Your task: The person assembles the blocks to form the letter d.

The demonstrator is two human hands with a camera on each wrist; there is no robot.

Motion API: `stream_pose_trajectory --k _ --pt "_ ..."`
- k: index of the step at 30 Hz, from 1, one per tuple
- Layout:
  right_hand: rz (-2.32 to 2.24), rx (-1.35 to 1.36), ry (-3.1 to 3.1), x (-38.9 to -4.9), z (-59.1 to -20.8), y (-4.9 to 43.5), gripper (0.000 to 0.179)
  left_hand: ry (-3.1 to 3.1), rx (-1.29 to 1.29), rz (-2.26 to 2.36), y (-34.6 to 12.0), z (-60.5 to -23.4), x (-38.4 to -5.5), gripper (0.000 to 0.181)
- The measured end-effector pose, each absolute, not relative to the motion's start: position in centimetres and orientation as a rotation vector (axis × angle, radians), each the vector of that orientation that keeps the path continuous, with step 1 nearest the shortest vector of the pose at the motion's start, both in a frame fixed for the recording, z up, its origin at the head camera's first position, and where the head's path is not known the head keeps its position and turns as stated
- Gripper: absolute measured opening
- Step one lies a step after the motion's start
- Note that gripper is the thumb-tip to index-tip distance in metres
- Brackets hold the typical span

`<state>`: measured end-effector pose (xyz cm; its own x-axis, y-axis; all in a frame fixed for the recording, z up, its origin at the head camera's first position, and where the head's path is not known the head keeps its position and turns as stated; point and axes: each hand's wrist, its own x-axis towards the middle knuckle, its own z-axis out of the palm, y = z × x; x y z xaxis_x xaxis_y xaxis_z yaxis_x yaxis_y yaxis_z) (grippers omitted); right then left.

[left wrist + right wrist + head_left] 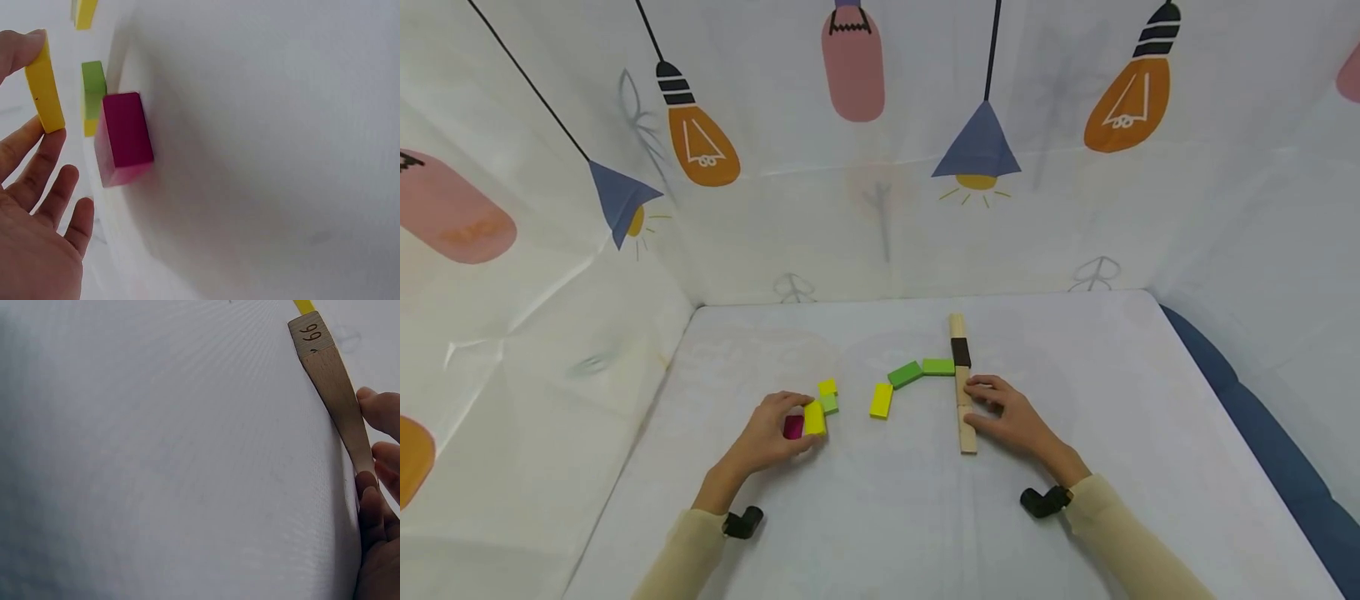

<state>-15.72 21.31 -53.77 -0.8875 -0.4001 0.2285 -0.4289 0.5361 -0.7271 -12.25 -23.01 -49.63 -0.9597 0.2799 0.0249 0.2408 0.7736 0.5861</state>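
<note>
My left hand [771,433] pinches a yellow block [814,418] between thumb and fingertips; in the left wrist view this yellow block [47,90] is held off the table, with the other fingers spread. Beside it lie a magenta block [128,137], a light green block [830,404] and a smaller-looking yellow block [827,387]. My right hand [1011,421] touches a straight row of wooden blocks [967,429] with thumb and fingertips. In the right wrist view, the end wooden block [312,334] carries engraved digits.
A dark brown block [960,352] and a pale block [957,325] continue the row away from me. Two green blocks [906,374] and a yellow block [882,401] curve off leftward from it. The white table [865,517] meets a printed curtain [880,233] behind.
</note>
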Motion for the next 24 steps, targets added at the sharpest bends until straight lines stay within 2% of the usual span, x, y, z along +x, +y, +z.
stream_pose_trajectory --k 7,12,24 --pt "1.308 0.723 -2.738 -15.7 -53.6 21.3 0.047 2.894 0.490 1.080 -21.9 -49.2 -11.8 0.057" --pt "1.313 0.720 -2.739 -15.8 -53.6 21.2 0.047 2.914 0.554 1.126 -21.1 -49.4 -11.6 0.063" --pt "1.283 0.711 -2.758 -15.8 -53.6 21.1 0.047 2.832 0.487 1.185 -18.3 -50.2 -10.9 0.056"
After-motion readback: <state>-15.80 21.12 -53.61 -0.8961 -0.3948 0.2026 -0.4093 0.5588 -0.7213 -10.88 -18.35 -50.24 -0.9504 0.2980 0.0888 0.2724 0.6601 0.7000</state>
